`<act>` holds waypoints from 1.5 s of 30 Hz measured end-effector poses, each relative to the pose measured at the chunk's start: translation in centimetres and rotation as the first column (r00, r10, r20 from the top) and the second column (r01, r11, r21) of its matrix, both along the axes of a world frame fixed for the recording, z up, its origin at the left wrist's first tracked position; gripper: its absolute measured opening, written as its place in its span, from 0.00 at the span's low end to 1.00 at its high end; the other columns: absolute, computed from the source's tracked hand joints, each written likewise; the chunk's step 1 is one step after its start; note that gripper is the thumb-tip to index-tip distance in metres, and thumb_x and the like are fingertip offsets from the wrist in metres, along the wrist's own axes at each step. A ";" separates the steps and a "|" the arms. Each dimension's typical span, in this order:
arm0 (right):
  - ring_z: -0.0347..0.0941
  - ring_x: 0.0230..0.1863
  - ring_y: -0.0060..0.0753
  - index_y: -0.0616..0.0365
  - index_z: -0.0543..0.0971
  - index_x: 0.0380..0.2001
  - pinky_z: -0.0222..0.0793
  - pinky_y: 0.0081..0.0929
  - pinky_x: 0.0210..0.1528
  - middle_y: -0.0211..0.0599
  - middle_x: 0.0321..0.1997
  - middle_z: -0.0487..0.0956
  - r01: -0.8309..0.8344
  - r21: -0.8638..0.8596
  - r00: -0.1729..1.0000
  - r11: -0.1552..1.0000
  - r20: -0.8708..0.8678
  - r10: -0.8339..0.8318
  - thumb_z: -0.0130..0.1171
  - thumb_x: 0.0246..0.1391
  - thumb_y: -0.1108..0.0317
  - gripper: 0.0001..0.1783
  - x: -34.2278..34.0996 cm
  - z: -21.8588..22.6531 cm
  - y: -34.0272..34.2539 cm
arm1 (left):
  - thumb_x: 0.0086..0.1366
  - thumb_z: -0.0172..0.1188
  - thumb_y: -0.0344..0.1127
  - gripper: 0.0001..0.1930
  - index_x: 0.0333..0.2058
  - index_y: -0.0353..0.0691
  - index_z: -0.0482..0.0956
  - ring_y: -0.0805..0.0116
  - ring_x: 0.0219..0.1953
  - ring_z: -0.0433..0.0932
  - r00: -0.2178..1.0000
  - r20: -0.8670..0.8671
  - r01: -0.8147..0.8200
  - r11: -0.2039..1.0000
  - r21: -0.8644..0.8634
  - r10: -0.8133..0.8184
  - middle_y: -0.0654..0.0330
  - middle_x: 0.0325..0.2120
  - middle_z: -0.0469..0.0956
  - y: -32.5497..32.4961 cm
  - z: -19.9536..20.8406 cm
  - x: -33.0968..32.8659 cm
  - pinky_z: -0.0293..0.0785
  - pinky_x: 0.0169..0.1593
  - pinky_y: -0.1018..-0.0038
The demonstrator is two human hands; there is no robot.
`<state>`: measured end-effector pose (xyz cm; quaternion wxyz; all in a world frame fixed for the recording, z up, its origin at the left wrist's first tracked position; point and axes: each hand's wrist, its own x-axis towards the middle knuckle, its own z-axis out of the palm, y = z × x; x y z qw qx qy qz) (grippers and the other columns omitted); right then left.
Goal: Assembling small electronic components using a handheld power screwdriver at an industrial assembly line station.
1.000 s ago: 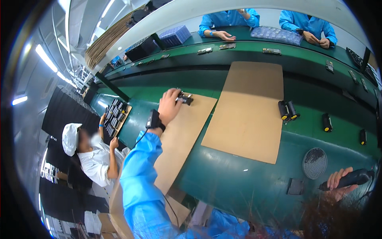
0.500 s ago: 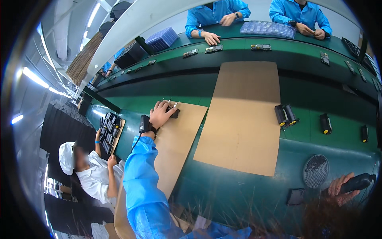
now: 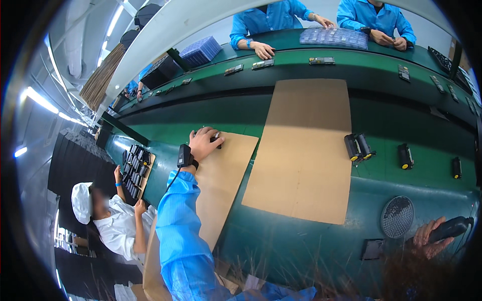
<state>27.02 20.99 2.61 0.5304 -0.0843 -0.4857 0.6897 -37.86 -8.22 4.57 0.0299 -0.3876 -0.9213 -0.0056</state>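
My left hand [image 3: 203,144], in a blue sleeve with a dark band and small box at the wrist, reaches out over a brown cardboard sheet [image 3: 221,180]. Its fingers are curled over a small black part [image 3: 216,139] near the sheet's far edge; most of the part is covered. At the far right, my right hand [image 3: 426,240] wraps round the thick body of a black hand-held tool [image 3: 449,230]. The tool's working end cannot be made out. A round grey textured disc [image 3: 397,216] and a small dark square piece [image 3: 373,249] lie beside that hand.
A second cardboard sheet [image 3: 298,160] spans the green bench. Black parts with yellow round ends [image 3: 354,147] stand to its right. Circuit boards [image 3: 322,60] line the far belt, where two people in blue work. At left, a person in white holds a tray of black parts [image 3: 143,185].
My left hand covers more of the black part. Across the belt, one person's hand has moved right onto the clear plastic trays. The view has shifted slightly.
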 end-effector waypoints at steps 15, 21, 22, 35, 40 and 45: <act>0.54 0.08 0.17 0.53 0.63 0.35 0.54 0.15 0.11 0.24 0.13 0.61 0.015 -0.035 1.000 0.999 0.006 -0.015 0.40 0.63 0.27 0.35 -0.1 0.2 -1.0 | 0.64 0.53 0.53 0.20 0.45 0.46 0.82 0.58 0.56 0.73 0.986 0.013 0.165 0.986 -0.038 -0.164 0.62 0.46 0.80 -0.4 -0.6 -1.4 0.55 0.66 0.47; 0.56 0.09 0.18 0.52 0.65 0.36 0.55 0.19 0.12 0.22 0.12 0.60 0.117 -0.103 0.992 0.988 0.060 -0.111 0.41 0.56 0.20 0.41 -1.2 -0.2 -1.3 | 0.61 0.62 0.36 0.23 0.55 0.36 0.75 0.47 0.59 0.72 0.932 0.003 0.333 0.858 0.392 -0.363 0.48 0.55 0.74 3.5 1.1 5.0 0.67 0.61 0.58; 0.57 0.10 0.19 0.53 0.66 0.38 0.57 0.21 0.13 0.23 0.13 0.62 0.099 -0.037 0.994 0.994 0.052 -0.097 0.40 0.55 0.19 0.42 -1.1 -0.2 -1.1 | 0.58 0.63 0.30 0.24 0.55 0.35 0.75 0.45 0.58 0.73 0.895 0.094 0.335 0.795 0.506 -0.437 0.48 0.54 0.75 6.4 1.3 8.0 0.69 0.60 0.59; 0.64 0.14 0.21 0.57 0.66 0.41 0.65 0.24 0.19 0.28 0.17 0.67 0.089 0.012 0.994 0.996 0.056 -0.089 0.41 0.49 0.16 0.48 0.0 3.0 -1.7 | 0.53 0.62 0.32 0.31 0.59 0.42 0.72 0.53 0.71 0.58 0.484 0.064 0.838 0.483 0.252 -0.873 0.58 0.65 0.65 27.0 0.6 26.6 0.53 0.70 0.50; 0.64 0.13 0.21 0.57 0.65 0.40 0.65 0.23 0.19 0.28 0.16 0.67 0.092 0.003 0.996 0.996 0.014 -0.092 0.38 0.51 0.16 0.48 0.8 3.0 -0.9 | 0.55 0.65 0.34 0.26 0.55 0.43 0.76 0.50 0.62 0.68 0.538 0.260 0.779 0.591 0.210 -0.801 0.58 0.59 0.71 27.8 0.6 27.3 0.67 0.63 0.58; 0.63 0.13 0.21 0.58 0.65 0.40 0.65 0.23 0.19 0.28 0.16 0.66 0.098 -0.019 0.995 0.995 -0.011 -0.098 0.35 0.52 0.17 0.48 1.2 3.4 -0.6 | 0.56 0.67 0.33 0.21 0.49 0.40 0.79 0.49 0.53 0.74 0.493 0.150 0.749 0.506 0.428 -0.857 0.56 0.52 0.76 27.5 -0.1 26.2 0.71 0.58 0.61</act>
